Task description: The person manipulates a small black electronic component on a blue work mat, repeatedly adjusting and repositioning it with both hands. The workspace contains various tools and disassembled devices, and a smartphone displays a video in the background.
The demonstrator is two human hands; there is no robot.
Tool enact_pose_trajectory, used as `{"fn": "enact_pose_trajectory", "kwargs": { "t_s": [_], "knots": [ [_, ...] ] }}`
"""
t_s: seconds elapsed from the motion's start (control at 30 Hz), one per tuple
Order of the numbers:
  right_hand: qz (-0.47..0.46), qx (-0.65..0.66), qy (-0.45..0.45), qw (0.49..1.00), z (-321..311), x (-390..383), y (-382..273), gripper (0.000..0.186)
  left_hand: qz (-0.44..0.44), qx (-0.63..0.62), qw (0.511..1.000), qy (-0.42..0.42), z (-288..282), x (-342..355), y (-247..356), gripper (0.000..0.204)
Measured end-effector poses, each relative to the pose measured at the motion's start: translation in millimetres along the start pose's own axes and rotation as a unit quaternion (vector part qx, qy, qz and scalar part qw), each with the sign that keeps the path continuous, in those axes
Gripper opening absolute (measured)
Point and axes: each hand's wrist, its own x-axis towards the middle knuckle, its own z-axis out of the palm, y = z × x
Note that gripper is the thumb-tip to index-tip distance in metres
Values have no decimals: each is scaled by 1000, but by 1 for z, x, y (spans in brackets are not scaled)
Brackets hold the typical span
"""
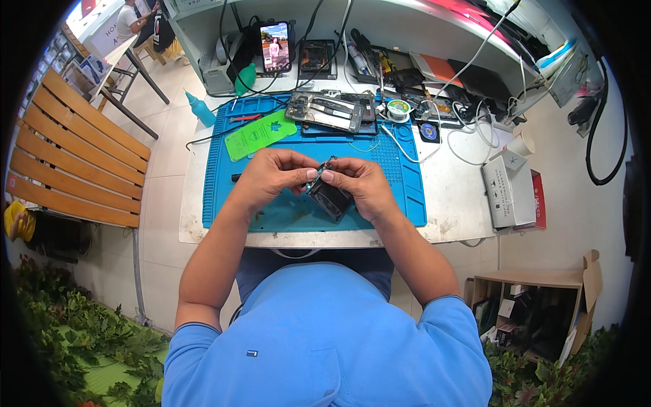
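Note:
Over the blue work mat, both hands meet at the top end of a flat black block that looks like a phone battery. My left hand pinches a small circuit board piece with teal bits at that end, thumb and forefinger closed. From the other side, my right hand grips the same end, its thumb against the piece. The block hangs tilted below the fingers; how the two parts join is hidden. Just beyond lie an opened phone with tweezers on it and a green card.
A teal squeeze bottle and a lit phone stand at the back left. A solder spool, cables and loose tools crowd the back right. A white box sits by the right edge; a wooden bench is left.

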Motion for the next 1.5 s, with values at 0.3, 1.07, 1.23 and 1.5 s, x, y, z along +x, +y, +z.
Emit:
{"fn": "enact_pose_trajectory", "kwargs": {
  "t_s": [0.3,1.07,1.23,1.5],
  "knots": [
    [8,-9,-8,1000,-1,0,-1,28,-1,-2,1000,-1,-1,1,-5,32],
    [-21,-28,-7,999,0,0,1,28,3,3,1000,26,4,-3,-1,32],
    [-21,-41,-6,999,0,0,0,28,3,2,1000,24,4,-3,-1,32],
    [-18,-41,-5,999,-1,0,1,29,3,4,1000,17,4,-2,-1,33]
  ]
}}
